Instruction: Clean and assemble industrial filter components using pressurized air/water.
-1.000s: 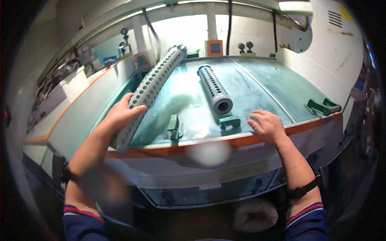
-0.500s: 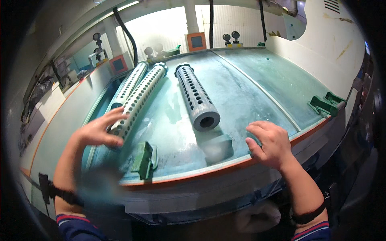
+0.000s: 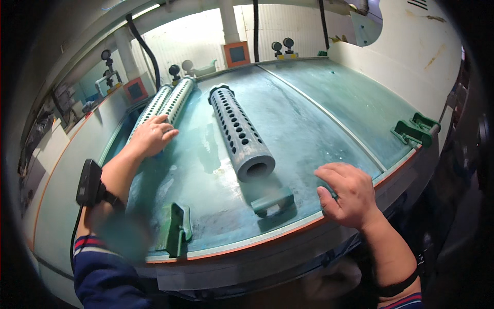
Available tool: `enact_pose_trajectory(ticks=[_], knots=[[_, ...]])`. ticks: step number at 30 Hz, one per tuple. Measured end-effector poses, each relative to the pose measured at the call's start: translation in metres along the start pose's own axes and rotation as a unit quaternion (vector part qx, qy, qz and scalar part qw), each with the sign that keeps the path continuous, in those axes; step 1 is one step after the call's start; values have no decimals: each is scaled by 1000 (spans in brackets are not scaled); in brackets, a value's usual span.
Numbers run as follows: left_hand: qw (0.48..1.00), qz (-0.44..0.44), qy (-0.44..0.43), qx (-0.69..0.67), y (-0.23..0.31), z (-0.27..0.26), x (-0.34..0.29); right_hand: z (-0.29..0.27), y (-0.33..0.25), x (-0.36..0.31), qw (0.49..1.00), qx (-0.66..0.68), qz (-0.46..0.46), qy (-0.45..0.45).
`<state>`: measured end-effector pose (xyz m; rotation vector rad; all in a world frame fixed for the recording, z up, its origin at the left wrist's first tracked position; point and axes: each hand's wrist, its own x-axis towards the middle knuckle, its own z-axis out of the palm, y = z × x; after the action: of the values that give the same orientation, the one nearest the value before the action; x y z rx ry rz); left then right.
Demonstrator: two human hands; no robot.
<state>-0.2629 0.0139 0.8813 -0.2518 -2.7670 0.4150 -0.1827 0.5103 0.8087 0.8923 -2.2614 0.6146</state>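
Note:
Two pale perforated tubes lie side by side at the far left. Over the near part of the inner pale tube rests my left hand, fingers extended and thumb apart; the tube's near end is hidden behind hand and forearm. Beside it lies the outer pale tube. My right hand is curled at the front edge, its fingers and thumb around a green bracket, mostly covered. Between the hands a thicker grey perforated tube lies with its hollow end toward me.
Other green brackets stand along the front: one at the left, one below the grey tube, and a pair at the right. A pale strip divides the wet tabletop. Gauges line the back.
My left hand has gone forward and come down onto the inner pale tube, which has shifted slightly away, closer to the outer one. My right hand keeps its place. The view has shifted a little.

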Motion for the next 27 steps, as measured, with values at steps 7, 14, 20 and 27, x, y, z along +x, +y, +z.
enact_pose_trajectory(ticks=[7, 14, 20, 27], knots=[[994, -106, 10, 0, 28, -5, 80, -2, 4, 0, 1000, -9, -4, 7], [869, -276, -220, -346, 169, -46, 105, 2, 6, -1, 1000, -16, -9, -10], [811, -296, -191, -468, 199, -47, 107, -8, 5, -4, 1000, -7, -9, -13], [999, -43, 13, 11, 246, -118, 78, -2, 7, -7, 998, 9, -44, 35]])
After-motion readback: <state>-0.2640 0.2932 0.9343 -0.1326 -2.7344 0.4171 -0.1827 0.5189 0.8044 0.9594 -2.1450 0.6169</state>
